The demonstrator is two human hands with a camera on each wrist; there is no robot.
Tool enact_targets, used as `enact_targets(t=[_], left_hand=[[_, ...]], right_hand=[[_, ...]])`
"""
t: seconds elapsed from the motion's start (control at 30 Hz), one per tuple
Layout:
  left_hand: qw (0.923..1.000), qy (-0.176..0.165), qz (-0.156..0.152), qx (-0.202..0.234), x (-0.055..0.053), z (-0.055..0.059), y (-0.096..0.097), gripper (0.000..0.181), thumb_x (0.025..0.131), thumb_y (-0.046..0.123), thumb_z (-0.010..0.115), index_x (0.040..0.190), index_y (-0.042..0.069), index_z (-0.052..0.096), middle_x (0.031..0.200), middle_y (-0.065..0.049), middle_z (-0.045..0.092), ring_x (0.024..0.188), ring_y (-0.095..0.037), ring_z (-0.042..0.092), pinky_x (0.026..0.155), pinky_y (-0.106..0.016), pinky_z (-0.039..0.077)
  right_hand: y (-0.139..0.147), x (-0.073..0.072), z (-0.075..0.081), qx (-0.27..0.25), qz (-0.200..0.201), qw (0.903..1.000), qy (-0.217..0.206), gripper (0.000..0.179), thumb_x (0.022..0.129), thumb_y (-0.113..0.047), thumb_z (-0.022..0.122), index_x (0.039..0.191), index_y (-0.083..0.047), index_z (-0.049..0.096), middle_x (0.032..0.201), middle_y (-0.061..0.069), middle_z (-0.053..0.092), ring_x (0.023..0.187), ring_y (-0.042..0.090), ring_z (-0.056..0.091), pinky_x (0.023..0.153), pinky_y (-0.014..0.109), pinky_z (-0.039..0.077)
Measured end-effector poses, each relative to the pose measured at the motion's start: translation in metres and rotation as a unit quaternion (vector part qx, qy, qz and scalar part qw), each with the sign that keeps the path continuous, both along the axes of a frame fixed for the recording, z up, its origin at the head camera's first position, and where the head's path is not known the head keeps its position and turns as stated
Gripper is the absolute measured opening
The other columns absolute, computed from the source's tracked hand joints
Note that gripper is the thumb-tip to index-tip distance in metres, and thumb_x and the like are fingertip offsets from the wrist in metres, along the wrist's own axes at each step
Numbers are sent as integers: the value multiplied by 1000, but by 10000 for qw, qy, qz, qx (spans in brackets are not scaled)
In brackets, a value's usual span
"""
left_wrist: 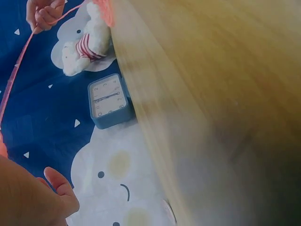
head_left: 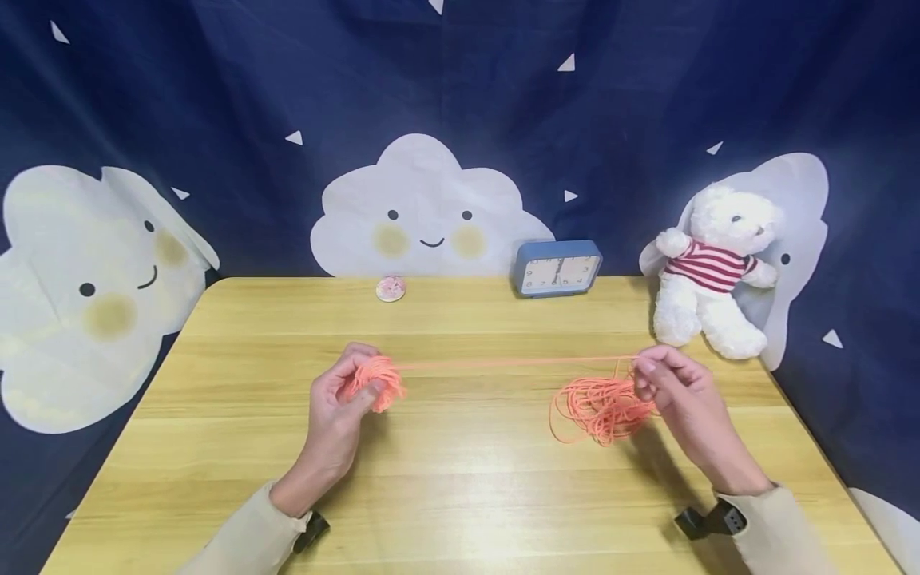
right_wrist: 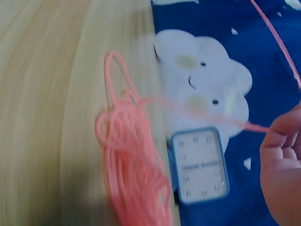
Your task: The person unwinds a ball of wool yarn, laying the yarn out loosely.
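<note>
My left hand [head_left: 341, 407] grips a bundle of wound coral-orange cord [head_left: 381, 382] between thumb and fingers, held above the table. A taut strand [head_left: 503, 362] of the same cord runs from it across to my right hand [head_left: 683, 399], which pinches the strand between thumb and fingertips. Beneath and beside the right hand a loose tangled pile of cord [head_left: 604, 409] lies on the table. In the right wrist view that pile [right_wrist: 134, 165] shows long loops, and a strand rises from it to the right hand [right_wrist: 284, 160]. The left wrist view mostly hides the bundle.
The wooden table [head_left: 460, 495] carries a blue clock [head_left: 557, 269] at its back edge, a small round pink-patterned object [head_left: 390, 288] left of that, and a white teddy bear [head_left: 711, 271] in a striped shirt at the back right. A dark blue curtain [head_left: 446, 80] with clouds hangs behind.
</note>
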State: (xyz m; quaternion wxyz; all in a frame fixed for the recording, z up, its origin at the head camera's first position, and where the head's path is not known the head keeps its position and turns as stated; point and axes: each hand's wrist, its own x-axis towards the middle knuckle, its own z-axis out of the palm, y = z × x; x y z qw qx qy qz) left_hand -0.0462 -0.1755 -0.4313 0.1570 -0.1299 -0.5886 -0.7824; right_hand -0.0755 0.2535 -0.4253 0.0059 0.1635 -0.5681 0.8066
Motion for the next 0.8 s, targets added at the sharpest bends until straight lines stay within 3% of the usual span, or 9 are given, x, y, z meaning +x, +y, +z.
enact_targets(t=[0.23, 0.43, 0.53, 0.67, 0.8], left_hand=[[9998, -42, 139, -114, 2, 0, -5, 7, 89, -18, 63, 95, -18, 65, 105, -11, 61, 108, -28, 54, 81, -21, 53], [9998, 62, -136, 155, 3, -2, -7, 5, 92, -15, 62, 95, -20, 62, 106, -9, 59, 104, -21, 57, 81, -20, 55], [9995, 118, -132, 257, 2, -2, -9, 4, 94, -14, 61, 93, -17, 63, 105, -8, 61, 101, -20, 58, 78, -20, 54], [9994, 89, -72, 314, 2, -2, -10, 5, 94, -14, 60, 92, -14, 64, 105, -10, 60, 102, -22, 57, 74, -20, 51], [9994, -36, -32, 353, 3, -1, -11, 8, 94, -15, 59, 95, -16, 67, 107, -11, 60, 104, -24, 56, 76, -20, 53]], right_hand=[[29, -4, -6, -835, -630, 9944, -176, 31, 111, 12, 42, 104, 8, 72, 88, 10, 67, 76, 15, 61, 67, 22, 52], [51, -7, -16, -1076, -1174, 9843, -766, 29, 112, 8, 47, 104, 5, 75, 87, 8, 69, 75, 14, 64, 64, 20, 54], [62, -8, -22, -1183, -1354, 9776, -1091, 28, 112, 6, 49, 105, 4, 76, 86, 8, 70, 73, 13, 65, 63, 20, 56], [72, -10, -28, -1154, -1694, 9693, -1361, 26, 111, 4, 53, 103, 2, 77, 85, 6, 70, 70, 12, 64, 62, 20, 56], [75, -12, -32, -768, -1696, 9697, -1582, 25, 111, 3, 55, 101, 0, 79, 85, 5, 71, 70, 11, 65, 62, 20, 57]])
